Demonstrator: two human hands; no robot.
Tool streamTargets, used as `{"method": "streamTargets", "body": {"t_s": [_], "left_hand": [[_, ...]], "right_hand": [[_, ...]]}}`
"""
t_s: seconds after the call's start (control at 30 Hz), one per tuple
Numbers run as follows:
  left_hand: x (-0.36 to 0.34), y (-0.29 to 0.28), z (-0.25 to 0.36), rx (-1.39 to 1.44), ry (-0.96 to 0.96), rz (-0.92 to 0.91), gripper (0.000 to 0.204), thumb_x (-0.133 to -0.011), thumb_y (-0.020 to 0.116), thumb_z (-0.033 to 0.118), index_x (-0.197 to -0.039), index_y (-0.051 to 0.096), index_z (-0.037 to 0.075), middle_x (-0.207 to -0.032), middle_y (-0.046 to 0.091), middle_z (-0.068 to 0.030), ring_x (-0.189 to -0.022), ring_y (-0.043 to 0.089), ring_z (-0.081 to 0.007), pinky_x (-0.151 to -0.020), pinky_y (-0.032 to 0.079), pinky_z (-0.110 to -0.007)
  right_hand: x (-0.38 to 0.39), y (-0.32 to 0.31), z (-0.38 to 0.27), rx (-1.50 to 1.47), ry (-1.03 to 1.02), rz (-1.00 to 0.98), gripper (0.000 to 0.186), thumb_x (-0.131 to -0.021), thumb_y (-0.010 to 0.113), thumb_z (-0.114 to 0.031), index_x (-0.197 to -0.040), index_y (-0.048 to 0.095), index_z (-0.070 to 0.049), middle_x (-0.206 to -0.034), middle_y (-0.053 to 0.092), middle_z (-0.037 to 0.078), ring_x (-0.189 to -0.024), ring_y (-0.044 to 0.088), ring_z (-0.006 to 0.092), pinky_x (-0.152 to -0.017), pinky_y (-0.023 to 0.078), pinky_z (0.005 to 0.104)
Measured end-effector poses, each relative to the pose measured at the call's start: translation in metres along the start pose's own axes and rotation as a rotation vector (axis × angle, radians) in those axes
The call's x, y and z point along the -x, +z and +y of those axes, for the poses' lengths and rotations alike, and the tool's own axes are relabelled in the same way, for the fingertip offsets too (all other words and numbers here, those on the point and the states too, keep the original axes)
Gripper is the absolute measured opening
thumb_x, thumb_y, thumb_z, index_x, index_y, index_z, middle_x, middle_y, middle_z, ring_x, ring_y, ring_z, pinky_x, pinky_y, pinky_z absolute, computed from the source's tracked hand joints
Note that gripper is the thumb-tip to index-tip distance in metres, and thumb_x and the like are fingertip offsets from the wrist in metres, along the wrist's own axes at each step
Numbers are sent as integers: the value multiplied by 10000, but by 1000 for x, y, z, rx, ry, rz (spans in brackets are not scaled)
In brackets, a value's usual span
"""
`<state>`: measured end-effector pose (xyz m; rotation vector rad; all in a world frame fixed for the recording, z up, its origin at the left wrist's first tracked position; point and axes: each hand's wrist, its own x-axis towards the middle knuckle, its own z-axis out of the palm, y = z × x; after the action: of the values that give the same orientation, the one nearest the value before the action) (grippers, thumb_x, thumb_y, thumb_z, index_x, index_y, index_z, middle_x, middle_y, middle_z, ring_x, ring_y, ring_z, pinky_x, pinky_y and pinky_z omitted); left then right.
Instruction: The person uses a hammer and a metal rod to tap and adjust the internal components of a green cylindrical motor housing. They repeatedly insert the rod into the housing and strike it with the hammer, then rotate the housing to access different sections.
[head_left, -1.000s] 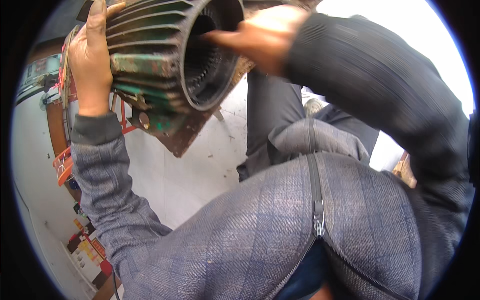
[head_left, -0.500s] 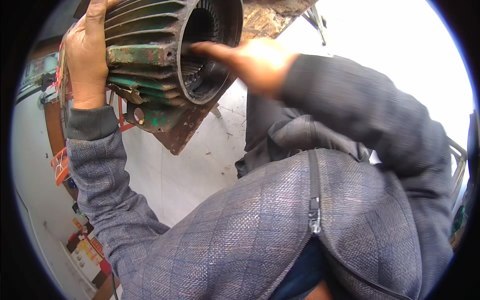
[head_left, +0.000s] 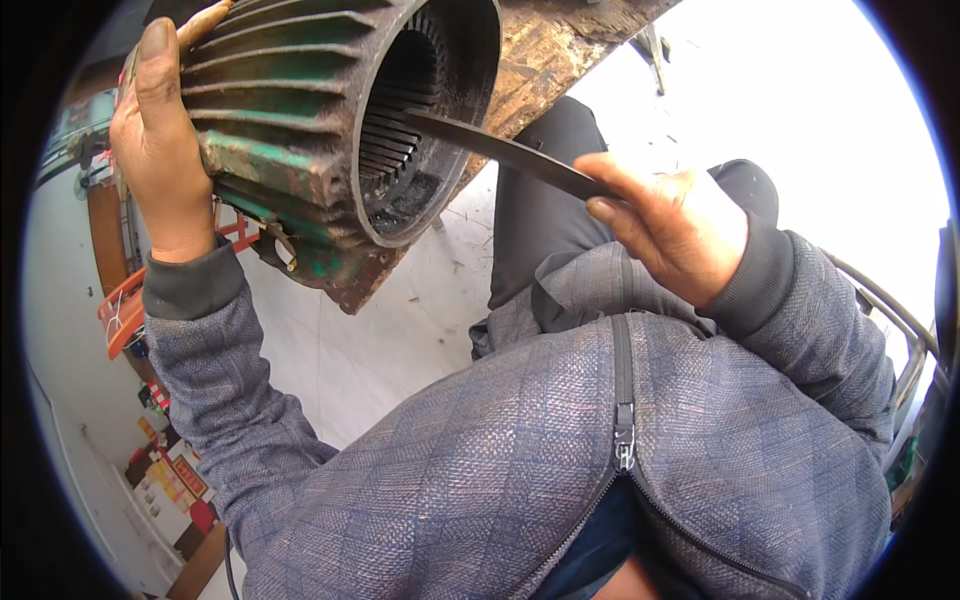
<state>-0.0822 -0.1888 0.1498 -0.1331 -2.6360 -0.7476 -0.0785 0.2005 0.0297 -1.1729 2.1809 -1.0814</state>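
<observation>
A green, rusty motor housing (head_left: 275, 110) with cooling fins lies on its side at the upper left, its round open end toward the right. Inside the bore, a ring of stator slots (head_left: 390, 145) shows, dark and dirty. My left hand (head_left: 165, 160) grips the housing's far left end, thumb up; some of its fingers are hidden behind. In my right hand (head_left: 685, 230), pinched between thumb and fingers, is a long, thin, dark metal blade (head_left: 525, 160). Its tip reaches into the bore, by the slots; whether it touches them I cannot tell.
Under the housing is a worn wooden bench top (head_left: 545, 50) with a rough edge. My legs (head_left: 550, 210) are beside it. Bits of debris lie on the pale floor (head_left: 440, 290). An orange object (head_left: 122, 310) stands at the left, a metal frame (head_left: 880, 285) at the right.
My right hand has drawn back to the right, away from the bore's mouth, and the blade now shows plainly. The housing has shifted slightly in view, with my left hand still on it.
</observation>
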Motion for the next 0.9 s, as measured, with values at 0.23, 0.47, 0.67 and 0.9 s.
{"method": "streamTargets", "body": {"t_s": [0.23,0.47,0.67,0.9], "left_hand": [[-4,0,1,21,-64,-17,643,-1164,333,482,-1323,727,0,-1344,717,-132,-1254,644,-206,-1155,440,-327],[-7,0,-1,8,-2,-35,634,-1166,339,473,-1322,722,-7,-1342,720,-129,-1262,645,-207,-1155,446,-326],[-3,-1,-2,42,-76,-21,620,-1168,339,453,-1348,705,-13,-1339,719,-121,-1245,650,-195,-1147,453,-319],[-8,-1,-4,50,-23,-40,606,-1175,315,412,-1334,709,-21,-1342,715,-127,-1231,650,-192,-1135,458,-314]], "right_hand": [[-11,8,3,331,-97,154,575,-937,615,5,-1500,509,-38,-804,682,148,-659,711,280,-614,592,390],[-67,26,-11,302,-89,-40,895,-911,576,26,-1696,160,-90,-776,698,176,-677,723,345,-649,608,434],[-67,-1,-20,566,-156,191,923,-870,514,102,-1704,257,-198,-631,557,75,-455,554,161,-452,515,359],[-79,35,-13,397,-182,78,972,-900,568,76,-1725,167,-246,-642,604,83,-524,643,179,-492,569,351]]}}
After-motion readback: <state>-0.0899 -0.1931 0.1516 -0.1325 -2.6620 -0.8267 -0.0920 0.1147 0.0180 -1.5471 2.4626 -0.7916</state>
